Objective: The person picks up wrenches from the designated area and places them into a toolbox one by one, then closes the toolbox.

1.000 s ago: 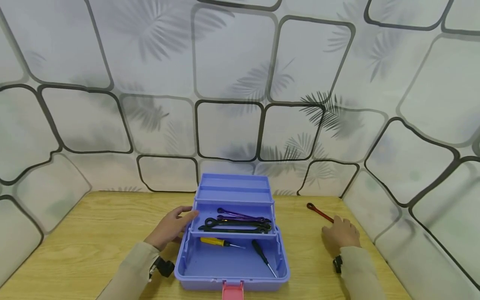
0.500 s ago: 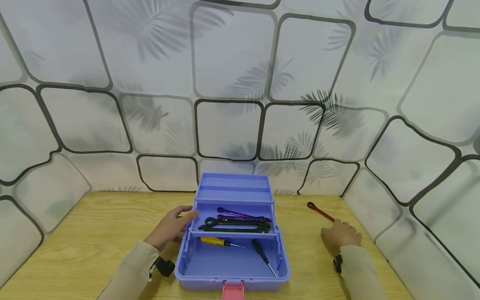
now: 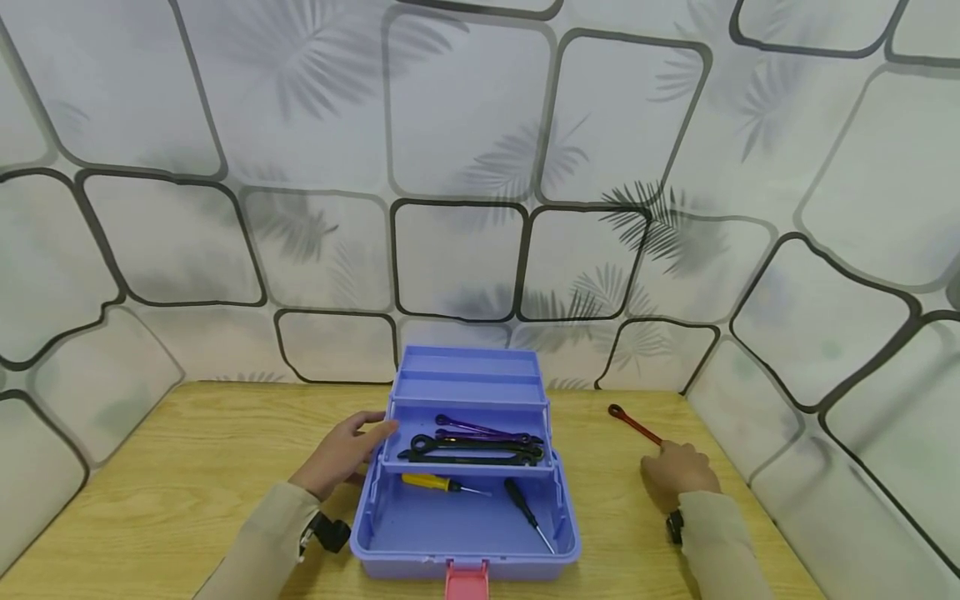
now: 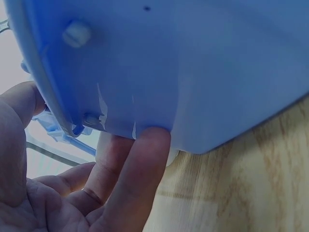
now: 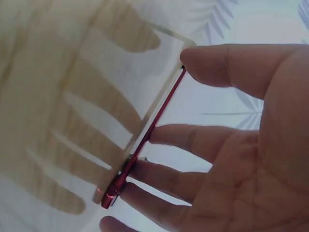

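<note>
A lavender toolbox (image 3: 465, 568) stands unlatched, its lid raised and its upper tray lifted. My left hand (image 3: 339, 457) holds the tray's left edge. In the left wrist view the thumb (image 4: 26, 101) reaches over the rim and a fingertip (image 4: 152, 140) rests against the outer side. To the right, my right hand (image 3: 681, 469) rests over a red wrench (image 3: 634, 424) lying on the table. Its thumb (image 5: 207, 65) and extended fingers (image 5: 186, 140) touch the wrench along its length in the right wrist view. The hand covers the near end in the head view.
Several purple and black wrenches (image 3: 472, 459) lie in the tray. Below are a yellow-handled screwdriver (image 3: 426, 481) and a black-handled one (image 3: 517, 496). A pink latch (image 3: 467, 581) hangs at the front. A patterned wall (image 3: 465, 258) borders the wooden table (image 3: 225, 467).
The red wrench has shifted slightly left with my right hand, after a small shift right half a second ago. My left hand and the toolbox have stayed put.
</note>
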A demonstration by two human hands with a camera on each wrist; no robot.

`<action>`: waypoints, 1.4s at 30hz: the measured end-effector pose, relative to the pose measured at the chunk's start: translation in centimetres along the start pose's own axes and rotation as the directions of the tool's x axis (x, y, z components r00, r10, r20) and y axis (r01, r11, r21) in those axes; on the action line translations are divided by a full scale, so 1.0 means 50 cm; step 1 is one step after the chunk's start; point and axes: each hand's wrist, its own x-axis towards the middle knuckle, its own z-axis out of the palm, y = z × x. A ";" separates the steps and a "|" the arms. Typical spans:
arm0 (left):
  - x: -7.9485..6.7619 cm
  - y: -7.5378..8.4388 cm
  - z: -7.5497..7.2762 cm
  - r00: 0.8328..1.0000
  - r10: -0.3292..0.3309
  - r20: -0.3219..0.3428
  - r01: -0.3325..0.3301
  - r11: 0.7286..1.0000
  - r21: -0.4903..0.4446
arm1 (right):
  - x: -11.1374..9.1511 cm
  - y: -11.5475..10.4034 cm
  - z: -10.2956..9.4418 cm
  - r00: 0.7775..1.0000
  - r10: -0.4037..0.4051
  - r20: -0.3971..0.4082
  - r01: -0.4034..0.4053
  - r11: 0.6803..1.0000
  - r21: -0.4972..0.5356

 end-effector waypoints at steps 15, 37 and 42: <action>0.000 -0.004 0.000 1.000 -0.002 -0.003 0.002 1.000 -0.002 | 0.004 0.018 -0.005 0.999 0.047 -0.026 -0.047 0.999 -0.008; -0.002 0.004 -0.001 1.000 -0.012 0.000 0.012 1.000 0.008 | 0.004 -0.013 0.012 0.998 -0.050 -0.039 0.049 0.999 -0.012; -0.001 0.000 -0.002 1.000 -0.006 0.003 0.006 1.000 -0.003 | 0.001 -0.036 0.017 0.997 -0.070 -0.030 0.069 0.997 -0.025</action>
